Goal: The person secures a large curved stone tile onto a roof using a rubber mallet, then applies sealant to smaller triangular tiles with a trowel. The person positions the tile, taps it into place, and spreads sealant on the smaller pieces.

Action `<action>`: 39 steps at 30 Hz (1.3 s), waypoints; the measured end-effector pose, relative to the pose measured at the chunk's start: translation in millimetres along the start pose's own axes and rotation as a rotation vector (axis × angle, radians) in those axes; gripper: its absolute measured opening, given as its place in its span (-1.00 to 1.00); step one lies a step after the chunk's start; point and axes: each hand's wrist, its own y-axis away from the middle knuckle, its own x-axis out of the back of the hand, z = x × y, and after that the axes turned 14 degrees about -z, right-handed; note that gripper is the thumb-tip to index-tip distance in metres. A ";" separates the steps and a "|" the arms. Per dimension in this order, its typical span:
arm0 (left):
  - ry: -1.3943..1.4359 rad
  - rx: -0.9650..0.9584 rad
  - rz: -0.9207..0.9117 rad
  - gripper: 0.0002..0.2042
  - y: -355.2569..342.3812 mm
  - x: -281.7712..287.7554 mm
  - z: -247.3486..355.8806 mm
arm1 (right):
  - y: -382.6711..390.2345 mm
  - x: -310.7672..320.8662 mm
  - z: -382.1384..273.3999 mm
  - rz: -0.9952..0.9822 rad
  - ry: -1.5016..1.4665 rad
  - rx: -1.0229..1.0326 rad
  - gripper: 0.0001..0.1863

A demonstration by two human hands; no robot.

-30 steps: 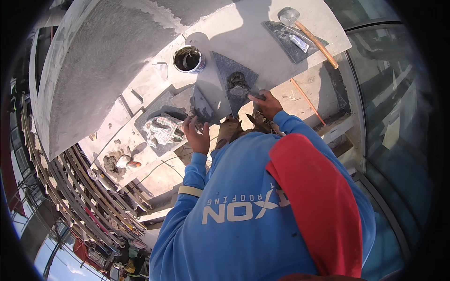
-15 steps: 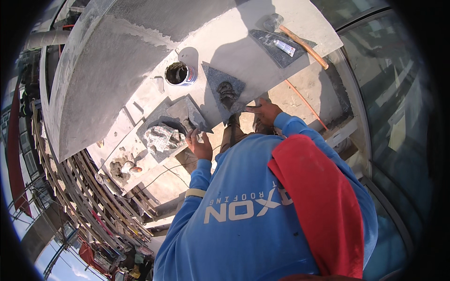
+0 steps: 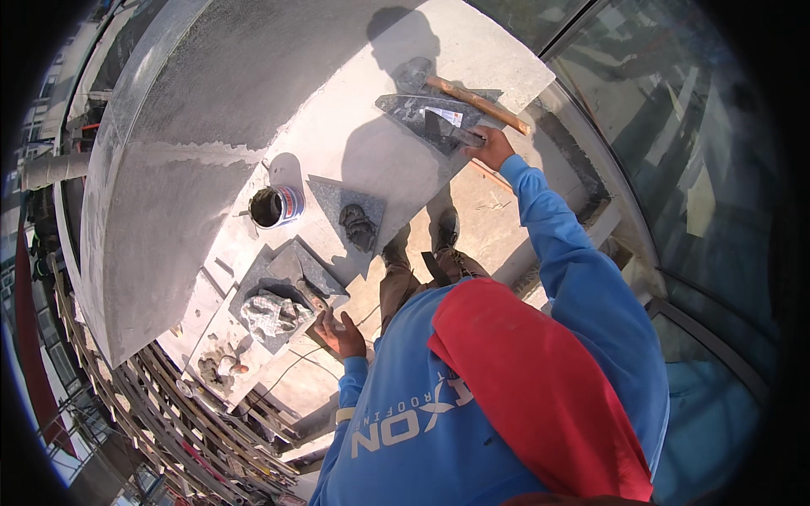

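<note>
My right hand (image 3: 489,148) grips a putty knife (image 3: 439,128), its dark blade held over a tube (image 3: 451,116) on dark stone pieces (image 3: 405,110). A mallet with a wooden handle (image 3: 485,105) lies across those pieces. Lower left, my left hand (image 3: 342,336) is empty with fingers apart, beside a trowel (image 3: 313,295) and a crumpled checked cloth (image 3: 272,314) on grey slabs (image 3: 325,278). Between the hands, a pointed slab (image 3: 325,198) carries a lump of dark grey paste (image 3: 359,228).
An opened can (image 3: 287,205) with dark residue stands by the large curved grey wall (image 3: 194,93). Stacked strips (image 3: 160,405) lie at lower left, near a mortar pile (image 3: 215,371). Glass panels (image 3: 675,169) rise at right. My boots show below the ledge edge.
My right hand has moved up and right with the putty knife, from the paste-covered slab to the tube and stone pieces. The left hand stays open near the trowel. The view has shifted.
</note>
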 end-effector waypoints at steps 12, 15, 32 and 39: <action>-0.001 -0.025 0.018 -0.71 19.0 -16.4 1.6 | -20.4 -19.6 12.0 0.032 0.476 0.086 -0.45; -0.040 0.024 0.000 -0.72 24.3 -26.3 -3.7 | -30.2 -12.5 13.7 0.116 0.455 0.082 -0.47; 0.042 0.114 0.001 -0.71 9.8 -15.0 -11.8 | -62.1 -4.3 -15.3 0.036 -0.101 -0.104 -0.55; 0.018 0.058 0.000 -0.73 16.8 -21.1 -32.8 | 10.8 -53.3 -139.6 -0.066 -0.459 0.124 -0.69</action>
